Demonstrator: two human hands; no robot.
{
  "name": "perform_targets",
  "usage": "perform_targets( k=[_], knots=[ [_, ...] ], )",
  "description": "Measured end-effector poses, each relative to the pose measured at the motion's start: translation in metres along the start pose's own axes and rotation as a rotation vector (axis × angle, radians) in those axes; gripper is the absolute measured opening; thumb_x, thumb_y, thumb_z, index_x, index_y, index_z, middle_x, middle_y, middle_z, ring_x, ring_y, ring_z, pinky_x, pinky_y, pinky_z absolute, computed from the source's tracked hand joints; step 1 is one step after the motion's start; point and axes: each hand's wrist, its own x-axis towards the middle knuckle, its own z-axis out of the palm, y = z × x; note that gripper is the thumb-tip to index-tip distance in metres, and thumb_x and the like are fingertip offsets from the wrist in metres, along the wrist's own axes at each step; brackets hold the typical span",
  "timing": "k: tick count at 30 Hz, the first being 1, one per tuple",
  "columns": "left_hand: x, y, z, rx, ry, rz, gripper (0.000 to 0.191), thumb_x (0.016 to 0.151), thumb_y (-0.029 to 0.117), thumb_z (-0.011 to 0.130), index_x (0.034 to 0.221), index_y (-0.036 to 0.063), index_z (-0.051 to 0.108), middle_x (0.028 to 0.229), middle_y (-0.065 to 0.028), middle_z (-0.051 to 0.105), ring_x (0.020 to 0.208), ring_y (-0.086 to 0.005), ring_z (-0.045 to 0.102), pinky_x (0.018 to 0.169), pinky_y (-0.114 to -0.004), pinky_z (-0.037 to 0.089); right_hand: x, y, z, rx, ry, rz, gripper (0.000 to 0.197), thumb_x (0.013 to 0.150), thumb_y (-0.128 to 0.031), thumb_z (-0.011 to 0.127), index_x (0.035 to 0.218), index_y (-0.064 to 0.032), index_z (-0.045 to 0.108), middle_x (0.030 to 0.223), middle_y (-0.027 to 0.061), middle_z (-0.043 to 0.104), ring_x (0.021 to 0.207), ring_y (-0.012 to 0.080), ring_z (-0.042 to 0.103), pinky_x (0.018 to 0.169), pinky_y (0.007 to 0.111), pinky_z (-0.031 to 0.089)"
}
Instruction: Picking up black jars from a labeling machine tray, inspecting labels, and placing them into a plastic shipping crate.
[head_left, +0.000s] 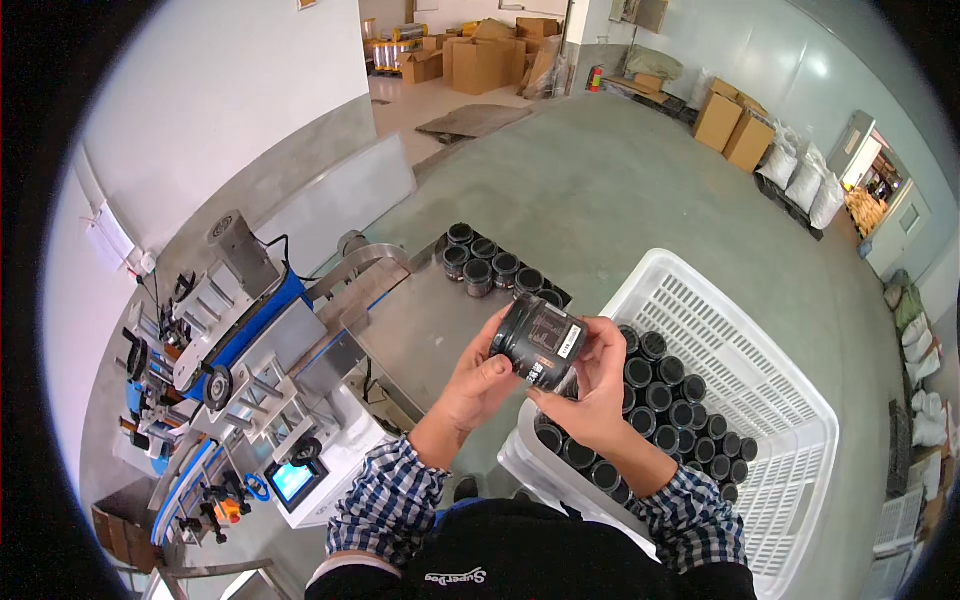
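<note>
Between my two hands is a black lidded jar (538, 343), tilted on its side, with a printed label facing up. My left hand (484, 375) grips its lid end, while my right hand (596, 375) holds the base end. Behind the jar, several more black jars (478, 276) stand upright on a steel table (405, 315). Below and to the right of my right hand, many black jars (658, 396) fill part of a white plastic crate (810, 405).
At the left stands a labelling machine (232, 360) with handwheels, a blue belt and a lit touchscreen (291, 480). A curved metal guide rail (360, 259) meets the steel table. Cardboard boxes (484, 64), white sacks (806, 180) and a fire extinguisher (595, 78) are farther off.
</note>
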Motion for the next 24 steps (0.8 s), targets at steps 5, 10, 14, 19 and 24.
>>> perform_targets(
  k=[5,10,14,19,24],
  knots=[
    [-0.004,-0.004,0.008,-0.126,-0.016,-0.045,0.078,0.078,0.040,0.072,0.138,0.0058,0.035,0.129,-0.0072,0.050,0.122,-0.0217,0.047,0.104,-0.040,0.035,0.002,0.016,-0.006,-0.164,0.025,-0.230,0.082,0.063,0.001,0.078,0.127,-0.0055,0.026,0.119,0.0143,0.040,0.110,0.0229,0.046,0.093,0.037,0.040],
    [-0.006,-0.010,0.009,-0.280,-0.084,-0.060,0.069,0.081,0.042,0.068,0.135,0.0087,0.039,0.128,-0.0073,0.051,0.120,-0.0223,0.049,0.101,-0.042,0.039,0.002,0.019,-0.012,-0.439,0.055,-0.403,0.077,0.061,-0.001,0.078,0.122,-0.0048,0.032,0.119,0.0192,0.042,0.110,0.0284,0.047,0.092,0.037,0.040],
    [-0.004,-0.011,0.006,-0.332,-0.131,-0.067,0.067,0.083,0.041,0.067,0.135,0.0094,0.040,0.128,-0.0074,0.052,0.118,-0.0228,0.051,0.099,-0.042,0.042,0.004,0.013,-0.010,-0.497,0.061,-0.503,0.075,0.059,-0.002,0.079,0.118,-0.0053,0.034,0.118,0.0210,0.043,0.105,0.0304,0.049,0.087,0.038,0.043],
    [-0.002,-0.013,0.002,-0.228,-0.144,-0.085,0.086,0.081,0.057,0.059,0.143,0.0069,0.027,0.134,-0.0162,0.047,0.119,-0.0322,0.051,0.094,-0.047,0.047,0.003,0.012,-0.010,-0.582,0.062,-0.531,0.073,0.057,-0.002,0.079,0.115,-0.0066,0.035,0.116,0.0218,0.045,0.101,0.0315,0.050,0.082,0.040,0.045],
    [0.001,-0.012,0.002,-0.223,-0.128,-0.113,0.092,0.080,0.058,0.060,0.145,0.0061,0.022,0.136,-0.0156,0.045,0.122,-0.0303,0.049,0.100,-0.047,0.042,0.003,0.019,-0.014,-0.618,0.077,-0.595,0.071,0.055,-0.004,0.081,0.111,-0.0082,0.037,0.114,0.0206,0.047,0.099,0.0325,0.050,0.082,0.040,0.043]
  ],
)
